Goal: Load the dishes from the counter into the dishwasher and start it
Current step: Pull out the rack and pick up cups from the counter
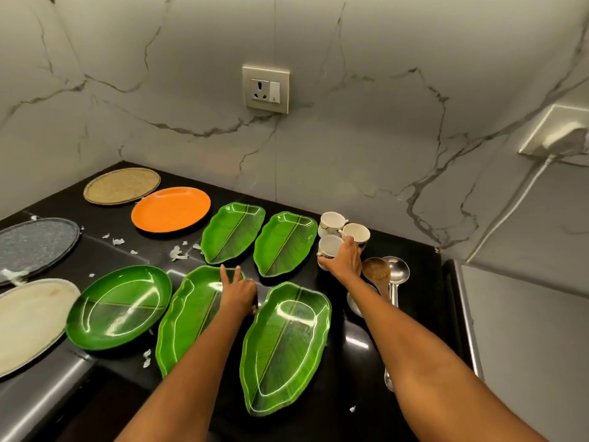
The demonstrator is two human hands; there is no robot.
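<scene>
Several green leaf-shaped plates lie on the black counter [350,346]. My left hand [237,291] rests on the far end of the middle front leaf plate [191,317], two fingers stretched forward, thumb at its right rim. Another leaf plate [287,346] lies right of it, and two more [232,232] [283,242] lie behind. Three white cups stand at the back right. My right hand [342,260] grips the nearest cup [330,245] from above; the other cups [331,220] [357,232] stand just behind. A round green plate [118,306], an orange plate [170,208] and a white plate [28,320] lie to the left.
A wooden spoon [376,271] and a steel ladle [395,269] lie right of the cups, under my right forearm. A woven mat [121,185] and a grey mat [32,240] sit at the back left. White scraps [177,253] litter the counter. Marble walls enclose the corner; a grey appliance top [526,314] adjoins on the right.
</scene>
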